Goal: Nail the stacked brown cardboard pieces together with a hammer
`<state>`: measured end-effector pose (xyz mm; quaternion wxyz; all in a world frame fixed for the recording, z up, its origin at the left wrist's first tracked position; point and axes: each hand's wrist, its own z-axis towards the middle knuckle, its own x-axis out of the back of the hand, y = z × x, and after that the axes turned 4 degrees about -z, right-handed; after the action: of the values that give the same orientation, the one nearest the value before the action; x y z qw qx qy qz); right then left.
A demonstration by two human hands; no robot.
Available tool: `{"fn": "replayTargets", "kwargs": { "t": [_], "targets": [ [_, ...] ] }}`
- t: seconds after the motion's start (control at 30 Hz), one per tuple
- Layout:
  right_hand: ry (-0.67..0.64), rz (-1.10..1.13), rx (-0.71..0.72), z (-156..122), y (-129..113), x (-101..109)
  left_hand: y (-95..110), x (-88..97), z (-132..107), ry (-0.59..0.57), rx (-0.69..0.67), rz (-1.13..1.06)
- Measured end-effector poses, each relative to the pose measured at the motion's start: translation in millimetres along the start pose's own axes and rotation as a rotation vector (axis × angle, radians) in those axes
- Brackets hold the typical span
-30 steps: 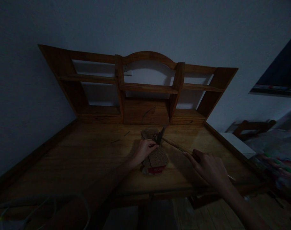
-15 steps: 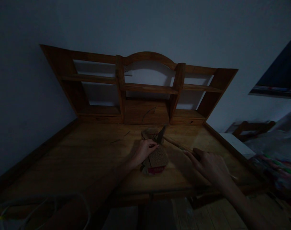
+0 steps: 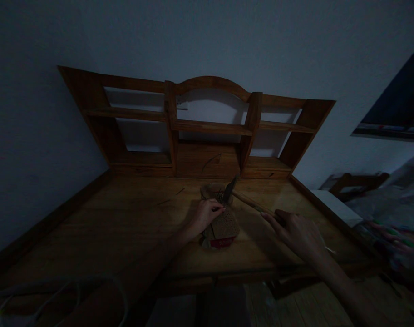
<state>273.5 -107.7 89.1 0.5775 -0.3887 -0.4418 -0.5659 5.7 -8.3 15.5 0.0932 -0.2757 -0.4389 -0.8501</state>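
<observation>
The room is dim. My right hand [image 3: 297,235] is wrapped round the wooden handle of a hammer [image 3: 249,204], whose dark head hangs just above a brown cardboard piece [image 3: 222,225] on the wooden desk [image 3: 125,218]. My left hand [image 3: 205,214] rests on that cardboard with thumb and finger pinched together near a small dark thing under the hammer head; I cannot make out what it pinches. A red strip shows on the cardboard's near edge.
A wooden hutch with shelves [image 3: 207,127] stands at the back of the desk against the wall. Two small dark slivers [image 3: 173,196] lie on the desk left of the cardboard. A white cable [image 3: 57,290] lies at bottom left. A chair back [image 3: 355,181] and clutter sit right.
The hammer head has risen slightly and my right hand has shifted a little up and left along with it. My left hand stays pinched on the cardboard.
</observation>
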Motion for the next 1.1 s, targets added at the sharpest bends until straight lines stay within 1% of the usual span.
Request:
{"fn": "replayTargets", "kwargs": {
  "t": [0.13, 0.23, 0.33, 0.47, 0.57, 0.77, 0.93, 1.1],
  "targets": [
    [-0.008, -0.050, 0.018, 1, 1, -1, -3, -2.1, 1, -0.002, -0.005, -0.008],
    [0.012, -0.055, 0.022, 0, 1, -1, -4, -2.6, 1, 0.001, -0.002, -0.026],
    [0.028, -0.043, 0.031, -1, -1, 1, 0, -0.7, 1, -0.004, 0.008, -0.031],
    [0.005, -0.037, 0.029, -2, -2, 4, 7, 2.7, 0, -0.006, 0.024, -0.010],
    [0.009, -0.026, 0.023, -2, -3, 4, 8, 3.3, 0, -0.015, 0.027, -0.008],
    [0.014, -0.027, 0.021, -1, -4, 1, 1, 1.6, 0, -0.013, -0.001, 0.012],
    [0.006, 0.000, 0.035, -2, -4, 1, -7, -2.4, 0, -0.006, -0.011, -0.018],
    [-0.001, -0.008, 0.022, 0, -3, 1, -10, -3.0, 0, -0.011, 0.003, -0.026]
  ]
}}
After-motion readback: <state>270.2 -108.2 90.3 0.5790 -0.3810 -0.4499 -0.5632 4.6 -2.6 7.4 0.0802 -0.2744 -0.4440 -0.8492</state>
